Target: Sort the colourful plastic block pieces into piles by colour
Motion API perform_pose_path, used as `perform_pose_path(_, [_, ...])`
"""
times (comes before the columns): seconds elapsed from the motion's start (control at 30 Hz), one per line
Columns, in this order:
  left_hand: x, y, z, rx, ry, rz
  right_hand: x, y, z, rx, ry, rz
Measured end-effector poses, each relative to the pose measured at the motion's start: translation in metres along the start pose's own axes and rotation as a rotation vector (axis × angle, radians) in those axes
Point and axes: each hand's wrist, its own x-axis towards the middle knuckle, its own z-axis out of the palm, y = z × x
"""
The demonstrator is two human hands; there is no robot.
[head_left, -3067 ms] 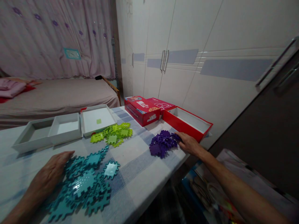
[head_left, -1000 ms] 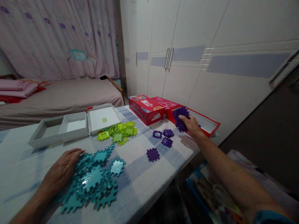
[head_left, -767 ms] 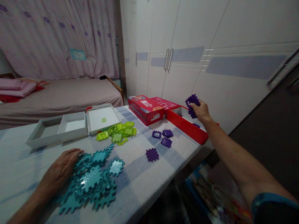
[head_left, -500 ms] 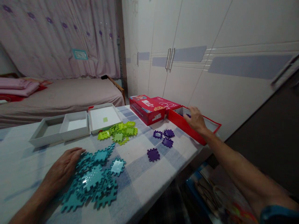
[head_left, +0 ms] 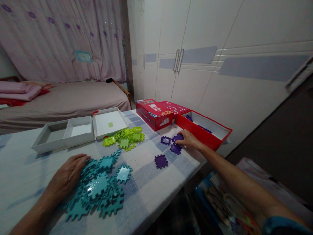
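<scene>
**Right hand at the small purple pieces, left hand beside the blue-green heap**

From my place far away, I begin at the left side, where a bed [head_left: 85,96] stands before a curtain [head_left: 61,29]. On the checked tablecloth [head_left: 144,184] there is a white box [head_left: 40,143] with two compartments. Nearer to me, the left hand [head_left: 66,178] lies palm down, its fingers stretched and relaxed, grasping nothing. Its fingertips are at the edge of a heap of blue-green toothed pieces [head_left: 97,186], and one single blue-green piece [head_left: 123,174] lies just right of the heap. Behind, I see a shallow white tray [head_left: 107,117] with a small green square [head_left: 111,124] on its bottom, and against its near edge the light green pieces [head_left: 128,136].

Further right stands a closed red box [head_left: 156,116]. It carries pale characters on the top and the side, and a white label [head_left: 164,122] at its end; all this print is too small for me to read.

In front of it four purple pieces [head_left: 161,161] lie on the cloth. The right hand [head_left: 187,139] bends its fingers over the back right one; whether they pinch it, I cannot tell. Just behind this hand is an open red box [head_left: 195,131], with more purple pieces [head_left: 204,129] inside. A white cupboard [head_left: 244,94] closes the right side.
</scene>
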Motion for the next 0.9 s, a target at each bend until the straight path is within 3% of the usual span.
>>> perform_pose_path(0.13, [0.000, 0.001, 0.000, 0.011, -0.015, 0.028, -0.007, -0.007, -0.011, 0.151, 0.015, 0.030])
perform_pose_path(0.27, [-0.001, 0.006, -0.002, 0.006, -0.026, -0.003, -0.019, -0.018, -0.015, 0.314, -0.020, -0.058])
perform_pose_path(0.4, [0.000, 0.013, -0.006, -0.002, -0.038, -0.026, -0.032, -0.030, -0.007, 0.219, -0.047, -0.147])
perform_pose_path(0.57, [0.001, 0.018, -0.008, 0.001, -0.064, -0.047, -0.044, -0.042, 0.004, 0.053, -0.085, -0.057])
perform_pose_path(0.77, [0.001, 0.020, -0.008, -0.025, -0.053, -0.040, -0.051, -0.045, 0.011, 0.105, 0.019, -0.102])
perform_pose_path(0.9, [0.001, 0.021, -0.008, -0.031, -0.051, -0.041, -0.049, -0.042, 0.009, 0.085, -0.047, -0.042])
